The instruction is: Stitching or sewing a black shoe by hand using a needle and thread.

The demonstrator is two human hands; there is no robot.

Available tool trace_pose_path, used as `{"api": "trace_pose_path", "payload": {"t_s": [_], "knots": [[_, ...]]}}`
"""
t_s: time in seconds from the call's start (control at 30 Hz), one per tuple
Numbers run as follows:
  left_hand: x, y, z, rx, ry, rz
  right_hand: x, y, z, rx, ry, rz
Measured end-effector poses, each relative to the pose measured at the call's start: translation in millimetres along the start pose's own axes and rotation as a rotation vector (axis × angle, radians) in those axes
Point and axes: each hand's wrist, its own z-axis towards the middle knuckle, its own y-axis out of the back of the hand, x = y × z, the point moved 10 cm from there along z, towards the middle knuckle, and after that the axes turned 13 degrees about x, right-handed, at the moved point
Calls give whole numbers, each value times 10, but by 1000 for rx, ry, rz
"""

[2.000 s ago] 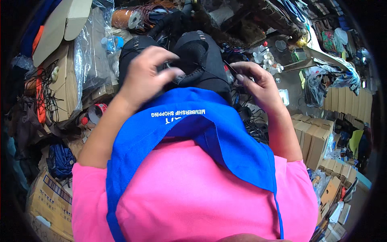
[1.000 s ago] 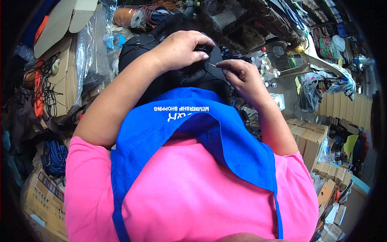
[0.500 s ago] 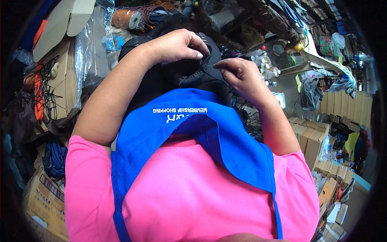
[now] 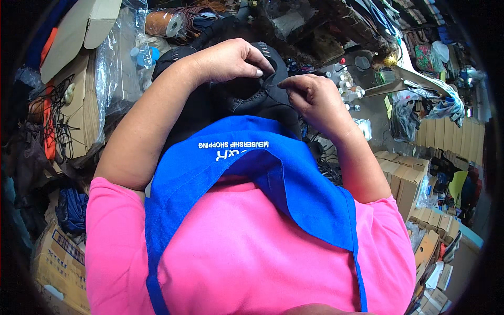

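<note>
A black, rounded piece (image 4: 240, 101) with a dark opening and stitches along its rim lies over my lap, beyond the blue apron (image 4: 210, 173). It may be leather; I cannot tell its kind. My left hand (image 4: 236, 59) bends over the far side of the opening, thumb and fingers closed on its rim. To the right of the opening is my right hand (image 4: 313, 97), thumb and forefinger pinched together. A thin dark thread seems to run between those fingertips and the stitched edge, too fine to see well. Whether a needle is there is hidden.
An orange spool (image 4: 164, 23) and a blue-capped bottle (image 4: 146, 55) are at the far left, beside flattened cardboard (image 4: 79, 105) and clear plastic. Small white bottles (image 4: 349, 86) stand to the right. Stacked cardboard boxes (image 4: 401, 178) sit near my right elbow; another carton (image 4: 60, 265) is at lower left.
My right hand has shifted very slightly, and the thread by its fingertips shows less clearly. My left hand keeps its hold on the black piece.
</note>
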Motion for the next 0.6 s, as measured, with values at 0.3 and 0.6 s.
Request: {"api": "trace_pose_path", "payload": {"t_s": [0.3, 0.6], "knots": [[-1, -11, 34, 18, -19, -19, -58, -26, 52, 13, 62, 42], [90, -17, 147, 10, -4, 1, -293, -105, 205, 169, 97, 187]]}}
